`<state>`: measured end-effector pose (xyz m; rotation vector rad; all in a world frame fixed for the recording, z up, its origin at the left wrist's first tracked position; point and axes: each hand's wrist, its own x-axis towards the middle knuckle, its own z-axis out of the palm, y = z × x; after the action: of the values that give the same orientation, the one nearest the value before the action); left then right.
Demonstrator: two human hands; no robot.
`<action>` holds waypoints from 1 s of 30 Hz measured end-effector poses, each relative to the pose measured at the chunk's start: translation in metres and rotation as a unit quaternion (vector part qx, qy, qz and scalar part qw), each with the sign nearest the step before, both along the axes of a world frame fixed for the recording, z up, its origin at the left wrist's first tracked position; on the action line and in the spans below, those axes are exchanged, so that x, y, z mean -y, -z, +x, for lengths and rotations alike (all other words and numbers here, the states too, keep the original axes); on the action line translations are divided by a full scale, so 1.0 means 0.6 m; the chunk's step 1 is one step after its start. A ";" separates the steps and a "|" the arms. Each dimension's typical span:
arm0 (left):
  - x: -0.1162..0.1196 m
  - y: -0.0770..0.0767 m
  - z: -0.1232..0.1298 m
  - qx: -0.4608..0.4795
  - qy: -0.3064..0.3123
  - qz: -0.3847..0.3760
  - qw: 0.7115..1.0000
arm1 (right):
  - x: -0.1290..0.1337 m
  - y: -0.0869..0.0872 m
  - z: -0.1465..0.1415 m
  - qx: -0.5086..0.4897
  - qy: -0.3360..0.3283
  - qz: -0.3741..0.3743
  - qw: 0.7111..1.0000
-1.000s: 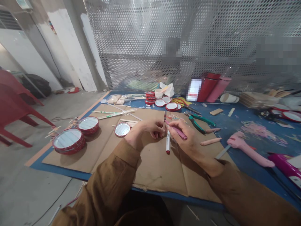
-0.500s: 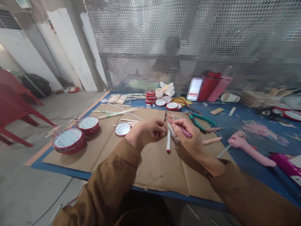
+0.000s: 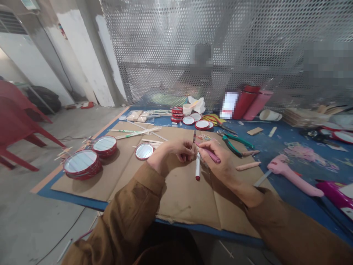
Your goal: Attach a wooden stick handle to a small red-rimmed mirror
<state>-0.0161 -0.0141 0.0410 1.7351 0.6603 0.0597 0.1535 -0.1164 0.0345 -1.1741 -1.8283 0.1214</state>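
My left hand (image 3: 183,150) is closed around a narrow flat wooden stick (image 3: 193,141), which points up and away and has dark marks near its far end. In my right hand (image 3: 216,158) is a purple pen (image 3: 212,154), with its front end at the stick; whether it touches cannot be made out. A white marker (image 3: 198,169) with a red end sits just below and between my hands, over the brown cardboard (image 3: 182,195). My fingers hide the near part of the stick.
Round red-rimmed tins (image 3: 81,163) stand at the left, and a single red-rimmed disc (image 3: 143,151) lies nearer. Green-handled pliers (image 3: 231,145), a pink glue gun (image 3: 292,173) and loose rubber bands (image 3: 311,152) lie at the right. Bottles (image 3: 246,101) stand by the perforated metal screen (image 3: 165,48).
My right hand has shifted slightly left with the purple pen, closer to the stick, covering a pale piece beside the white marker. My left hand stays nearly still.
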 end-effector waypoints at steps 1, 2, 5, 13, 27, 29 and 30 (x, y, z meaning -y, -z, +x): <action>0.000 0.001 0.000 0.002 0.000 0.001 1.000 | 0.000 0.000 0.000 0.002 -0.001 0.000 1.000; 0.000 0.002 0.000 0.004 -0.001 0.001 1.000 | 0.000 0.000 0.000 0.002 -0.003 0.001 1.000; 0.000 0.002 0.000 0.008 -0.005 -0.002 1.000 | -0.001 0.001 0.001 0.002 -0.013 0.000 1.000; -0.002 0.004 0.001 0.002 -0.009 -0.001 1.000 | 0.000 -0.001 -0.001 -0.016 0.006 0.011 1.000; 0.000 0.004 0.002 0.007 -0.010 0.001 1.000 | 0.000 -0.003 0.000 0.007 -0.008 0.007 1.000; 0.001 0.003 0.002 0.002 -0.013 -0.001 1.000 | 0.000 -0.003 0.000 0.015 -0.012 0.004 1.000; 0.001 0.002 0.002 -0.001 -0.013 -0.002 1.000 | 0.000 -0.002 0.000 0.014 -0.012 0.004 1.000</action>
<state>-0.0148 -0.0149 0.0397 1.7229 0.6830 0.0747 0.1537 -0.1161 0.0359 -1.1536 -1.8664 0.1104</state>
